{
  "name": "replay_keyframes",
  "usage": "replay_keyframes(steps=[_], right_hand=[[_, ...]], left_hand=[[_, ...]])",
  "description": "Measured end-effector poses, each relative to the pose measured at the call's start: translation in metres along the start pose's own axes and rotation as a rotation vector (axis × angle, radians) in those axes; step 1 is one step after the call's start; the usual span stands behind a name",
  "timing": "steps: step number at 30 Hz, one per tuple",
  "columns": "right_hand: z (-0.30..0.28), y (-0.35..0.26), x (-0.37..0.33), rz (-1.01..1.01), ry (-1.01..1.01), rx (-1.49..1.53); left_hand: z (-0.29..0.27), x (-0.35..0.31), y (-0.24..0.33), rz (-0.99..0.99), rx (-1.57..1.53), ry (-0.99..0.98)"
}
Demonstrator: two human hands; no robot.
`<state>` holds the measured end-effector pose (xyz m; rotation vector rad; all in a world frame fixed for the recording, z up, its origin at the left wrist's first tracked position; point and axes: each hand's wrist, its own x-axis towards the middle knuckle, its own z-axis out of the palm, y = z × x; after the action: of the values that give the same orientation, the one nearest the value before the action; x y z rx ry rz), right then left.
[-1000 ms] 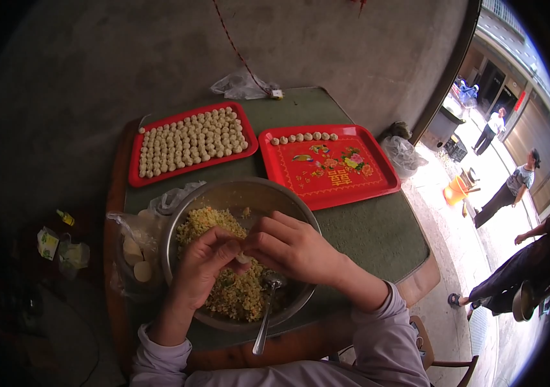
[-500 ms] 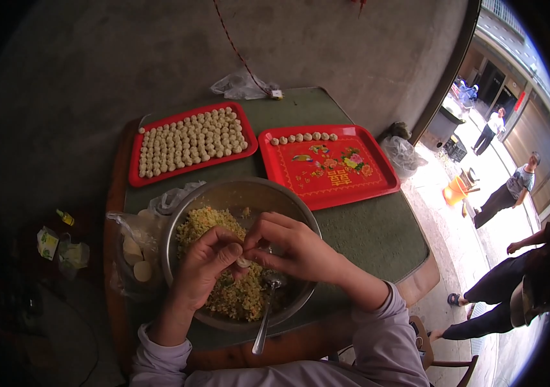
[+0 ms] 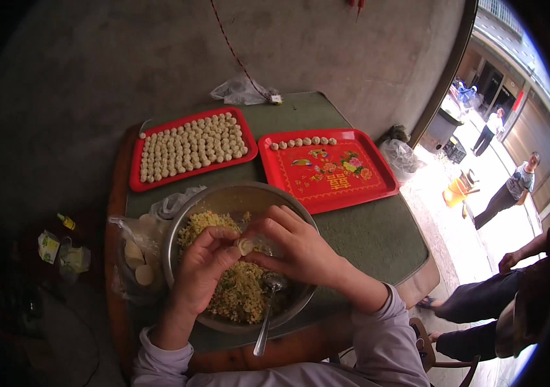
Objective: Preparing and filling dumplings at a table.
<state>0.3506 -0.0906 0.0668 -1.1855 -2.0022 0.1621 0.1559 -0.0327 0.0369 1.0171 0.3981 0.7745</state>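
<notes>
Above a large steel bowl (image 3: 302, 205), a small pale dumpling (image 3: 245, 246) sits at the fingertips of both hands. My left hand (image 3: 203, 266) pinches its left side between thumb and fingers. Curled round its right side is my right hand (image 3: 297, 248), thumb below and forefinger above. The dumpling's folded top faces up. Chopped yellow-green filling (image 3: 239, 297) lies in the bowl beneath, partly hidden by the hands. A metal spoon (image 3: 265, 326) leans on the bowl's near rim with its head in the filling. Round wrappers (image 3: 144, 275) lie in a plastic bag left of the bowl.
A red tray (image 3: 135, 169) full of dumplings stands at the back left. Another red tray (image 3: 301, 187), flower-patterned, carries one row of dumplings along its far edge. Plastic bags (image 3: 401, 158) lie by the table's edges. People stand on the right, one (image 3: 475, 309) close to the table.
My right fingers have loosened from their tight pinch and spread slightly, so the dumpling's top now shows. At the right, the nearby person has shifted closer to the table.
</notes>
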Motion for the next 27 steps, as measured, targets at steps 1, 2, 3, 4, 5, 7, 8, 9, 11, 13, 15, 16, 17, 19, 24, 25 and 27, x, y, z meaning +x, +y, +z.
replay_keyframes(steps=[1,2,3,4,5,7,8,9,11,13,15,16,17,19,24,25,27], right_hand=[[0.000,-0.001,0.000,0.000,0.000,-0.002],[0.000,-0.002,-0.001,0.001,0.002,-0.001],[-0.001,-0.003,-0.001,0.002,0.003,0.000],[-0.001,-0.004,-0.001,0.001,0.005,-0.002],[0.000,-0.004,-0.002,-0.008,0.004,-0.002],[0.000,-0.007,-0.003,-0.021,0.005,-0.004],[0.000,-0.010,-0.005,-0.018,0.004,0.016],[0.001,-0.013,-0.008,-0.016,0.003,0.036],[0.006,-0.017,-0.013,-0.004,-0.012,0.087],[0.010,-0.025,-0.017,0.009,-0.031,0.138],[0.014,-0.035,-0.019,0.031,-0.005,0.188],[0.016,-0.039,-0.020,0.026,-0.008,0.188],[0.018,-0.043,-0.021,0.020,0.007,0.180],[0.021,-0.050,-0.022,0.008,0.021,0.172],[0.026,-0.064,-0.021,-0.026,0.034,0.066],[0.027,-0.065,-0.022,-0.024,0.030,0.061],[0.029,-0.068,-0.022,-0.069,0.015,-0.014]], left_hand=[[0.001,-0.001,0.000,0.018,0.047,0.013],[0.002,-0.001,0.000,0.037,0.094,0.026],[0.004,-0.002,0.001,0.039,0.094,0.025],[0.005,-0.003,0.000,0.068,0.093,0.022],[0.006,-0.005,0.001,0.098,0.093,0.020],[0.008,-0.011,0.002,0.073,0.039,0.021],[0.008,-0.015,0.003,0.045,-0.017,0.024],[0.008,-0.019,0.003,0.050,-0.015,0.023],[0.007,-0.030,0.001,0.004,-0.126,0.006],[0.009,-0.040,0.000,0.021,-0.145,0.040],[0.010,-0.049,-0.001,0.036,-0.168,0.074],[0.012,-0.054,-0.001,0.056,-0.160,0.089],[0.013,-0.058,-0.001,0.075,-0.152,0.104],[0.012,-0.065,-0.003,0.091,-0.160,0.097],[0.012,-0.079,0.001,0.130,-0.180,0.051],[0.013,-0.082,0.003,0.108,-0.225,0.061],[0.011,-0.084,0.003,0.086,-0.277,0.070]])
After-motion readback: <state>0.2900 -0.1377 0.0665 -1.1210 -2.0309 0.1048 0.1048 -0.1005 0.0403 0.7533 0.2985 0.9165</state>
